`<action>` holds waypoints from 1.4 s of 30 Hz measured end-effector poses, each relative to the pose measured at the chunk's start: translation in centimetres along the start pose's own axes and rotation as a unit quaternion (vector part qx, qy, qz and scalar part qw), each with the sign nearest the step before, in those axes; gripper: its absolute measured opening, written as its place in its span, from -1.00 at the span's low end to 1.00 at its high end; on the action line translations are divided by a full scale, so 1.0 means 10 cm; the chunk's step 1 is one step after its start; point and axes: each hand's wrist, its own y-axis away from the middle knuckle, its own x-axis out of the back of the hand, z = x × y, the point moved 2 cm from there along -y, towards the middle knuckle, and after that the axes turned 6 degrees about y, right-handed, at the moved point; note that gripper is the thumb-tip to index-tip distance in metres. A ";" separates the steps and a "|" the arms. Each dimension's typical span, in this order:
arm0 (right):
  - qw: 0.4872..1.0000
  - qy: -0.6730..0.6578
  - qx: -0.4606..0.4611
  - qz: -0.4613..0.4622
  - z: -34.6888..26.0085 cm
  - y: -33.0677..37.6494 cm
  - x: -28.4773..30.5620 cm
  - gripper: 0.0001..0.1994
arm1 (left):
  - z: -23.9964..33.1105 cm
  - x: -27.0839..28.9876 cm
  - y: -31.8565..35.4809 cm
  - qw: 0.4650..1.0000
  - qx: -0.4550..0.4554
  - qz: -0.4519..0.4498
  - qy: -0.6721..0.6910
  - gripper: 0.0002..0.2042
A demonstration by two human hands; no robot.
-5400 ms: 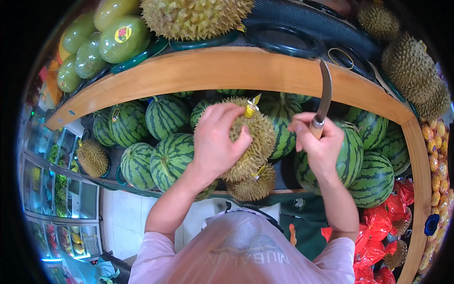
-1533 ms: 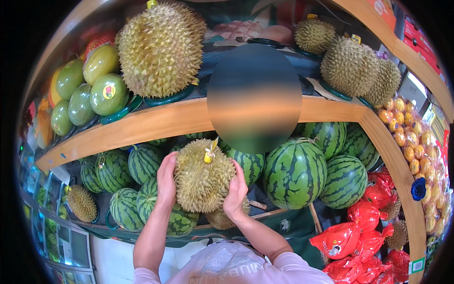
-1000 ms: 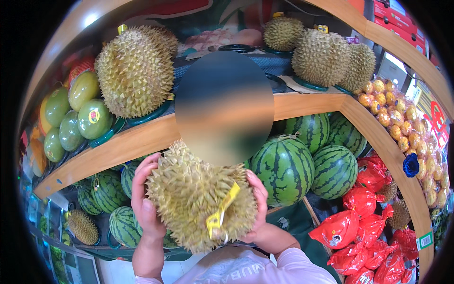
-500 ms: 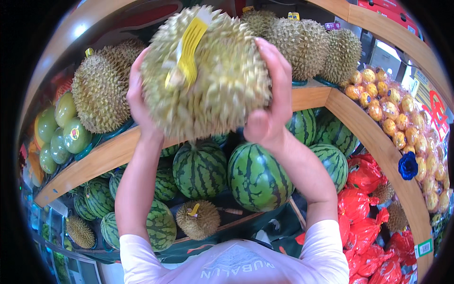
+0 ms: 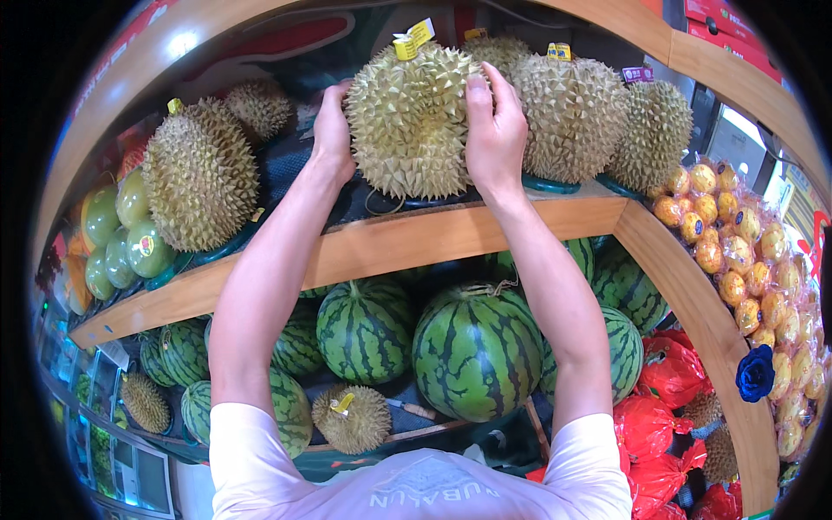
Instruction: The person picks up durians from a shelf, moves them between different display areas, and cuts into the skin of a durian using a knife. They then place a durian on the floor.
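Observation:
A large spiky durian (image 5: 409, 126) stands upright on the upper shelf, a yellow tag on its stem. My left hand (image 5: 333, 132) presses against its left side, most of its fingers hidden behind the fruit. On the other side my right hand (image 5: 498, 130) holds it, with the thumb toward me along the spines. Close to the right hand stands another durian (image 5: 568, 117) on a green ring. Both forearms reach over the wooden shelf edge.
A wooden ledge (image 5: 399, 245) runs below the upper shelf. Under it lie a big watermelon (image 5: 472, 355), several others and a small durian (image 5: 353, 420). At the left are a durian (image 5: 201, 178) and green fruits (image 5: 149, 247); at the right, wrapped yellow fruits (image 5: 737, 251) and red bags (image 5: 650, 429).
The durian has gone from up close, tilted with its stem toward me, to farther off and upright on the upper shelf. Both hands moved with it, arms now stretched farther out.

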 end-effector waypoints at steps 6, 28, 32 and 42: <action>0.996 0.060 0.059 0.036 -0.05 0.11 0.04 -0.54 | -0.13 0.09 -0.15 0.999 0.036 -0.020 0.014 -0.55; 0.965 0.148 0.140 -0.163 -0.12 0.18 0.32 -0.73 | -0.28 0.28 -0.28 0.996 0.076 0.006 -0.037 -0.37; 0.969 0.124 0.112 -0.180 -0.04 0.09 0.34 -0.77 | -0.31 0.29 -0.29 0.997 0.073 -0.005 -0.035 -0.39; 0.964 0.166 0.175 -0.114 -0.10 0.09 0.25 -0.89 | -0.29 0.22 -0.21 0.995 0.078 -0.034 -0.048 -0.36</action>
